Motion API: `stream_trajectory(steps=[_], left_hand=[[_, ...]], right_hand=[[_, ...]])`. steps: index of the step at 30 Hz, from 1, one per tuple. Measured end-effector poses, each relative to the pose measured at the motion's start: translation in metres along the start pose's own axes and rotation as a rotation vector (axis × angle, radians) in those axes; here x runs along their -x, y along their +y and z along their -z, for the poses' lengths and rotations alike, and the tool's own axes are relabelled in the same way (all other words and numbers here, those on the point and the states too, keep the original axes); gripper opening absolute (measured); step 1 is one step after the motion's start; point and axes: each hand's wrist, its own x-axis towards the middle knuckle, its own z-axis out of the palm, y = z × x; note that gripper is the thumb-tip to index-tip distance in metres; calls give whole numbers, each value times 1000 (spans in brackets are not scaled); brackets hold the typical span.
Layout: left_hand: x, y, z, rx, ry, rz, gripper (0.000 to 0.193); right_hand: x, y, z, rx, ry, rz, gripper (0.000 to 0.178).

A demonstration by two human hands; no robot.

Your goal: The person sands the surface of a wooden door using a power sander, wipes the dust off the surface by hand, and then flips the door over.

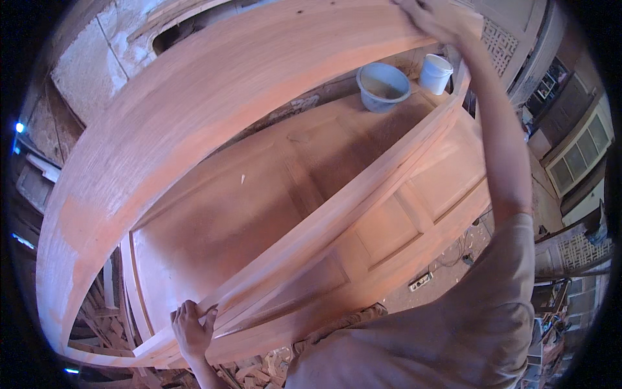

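Note:
A large reddish-brown wooden frame (162, 123) stretches across the view, its wide far board bowed by the lens. My left hand (194, 327) is closed around the frame's narrow near rail (324, 223), close to its left end. Far off at the upper right, my right hand (435, 21) lies on the wide board near its right end. Blur and the picture's top edge obscure its fingers, so I cannot tell if anything is under them. Beneath the frame lies a dusty panelled wooden door (385, 233).
A blue-grey bucket (383, 100) and a white tub (435, 74) stand at the far right on the panelled surface. Wood scraps (256, 373) litter the ground below. A socket strip (421, 281) lies on the floor at right, and a glazed window frame (578, 155) leans farther right.

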Motion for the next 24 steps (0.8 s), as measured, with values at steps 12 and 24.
stream_trajectory(steps=[12, 24], left_hand=[[-105, 204, -48, 87, 40, -412, 42], [-83, 194, -50, 74, 219, -576, 32]], right_hand=[[0, 40, -28, -248, 488, 192, 50], [50, 37, 13, -256, 635, 74, 56]])
